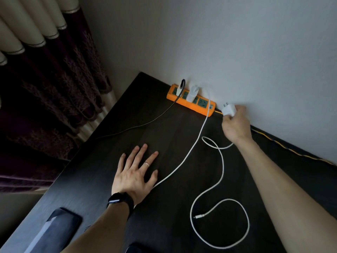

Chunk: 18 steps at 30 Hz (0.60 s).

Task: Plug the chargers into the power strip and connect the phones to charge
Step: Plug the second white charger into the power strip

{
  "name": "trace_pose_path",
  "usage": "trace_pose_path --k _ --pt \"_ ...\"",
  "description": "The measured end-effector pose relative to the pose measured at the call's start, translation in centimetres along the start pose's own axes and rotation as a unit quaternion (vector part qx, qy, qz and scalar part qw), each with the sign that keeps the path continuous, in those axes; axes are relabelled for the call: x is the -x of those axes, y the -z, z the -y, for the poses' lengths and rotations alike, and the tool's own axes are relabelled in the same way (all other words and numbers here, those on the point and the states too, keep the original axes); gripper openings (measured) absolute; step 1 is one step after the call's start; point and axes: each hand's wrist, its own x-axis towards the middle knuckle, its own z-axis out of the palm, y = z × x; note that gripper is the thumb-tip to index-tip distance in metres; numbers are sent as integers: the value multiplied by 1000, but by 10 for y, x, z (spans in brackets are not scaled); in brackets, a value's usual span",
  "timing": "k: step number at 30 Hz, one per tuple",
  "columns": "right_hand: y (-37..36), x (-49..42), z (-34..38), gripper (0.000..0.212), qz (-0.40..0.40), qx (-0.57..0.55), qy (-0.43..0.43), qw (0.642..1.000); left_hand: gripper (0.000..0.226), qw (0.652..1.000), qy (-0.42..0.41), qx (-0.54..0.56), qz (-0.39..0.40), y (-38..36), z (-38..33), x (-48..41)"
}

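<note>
At the near edge of the dark bench a phone is seen lying flat, not yet cabled. A loose white cable is coiled on the bench to the right, its free connector lying unattached. The left hand is laid flat and empty on the bench, fingers spread. Farther off, the right hand is closed around a white charger, its prongs pointed left toward the orange power strip. The strip's long axis runs along the wall, and its free socket lies just left of the charger. Two plugs are already seated. The right hand is judged much the nearer.
</note>
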Motion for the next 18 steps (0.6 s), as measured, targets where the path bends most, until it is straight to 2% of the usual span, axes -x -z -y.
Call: trace_pose_path --k 4,8,11,14,18 --pt "3 -22 16 37 65 50 57 995 63 1000 0 3 -7 3 -2 1" --pt "-2 -37 22 43 94 0 51 994 63 1000 1 2 -6 3 -2 2" --pt "-7 -45 24 37 70 -35 35 996 63 1000 1 13 -7 2 -2 1" --pt "-13 -51 29 28 63 -16 43 997 63 1000 1 14 -8 1 -1 2" --pt "-19 -56 40 31 62 43 67 995 63 1000 3 20 -5 1 -1 1"
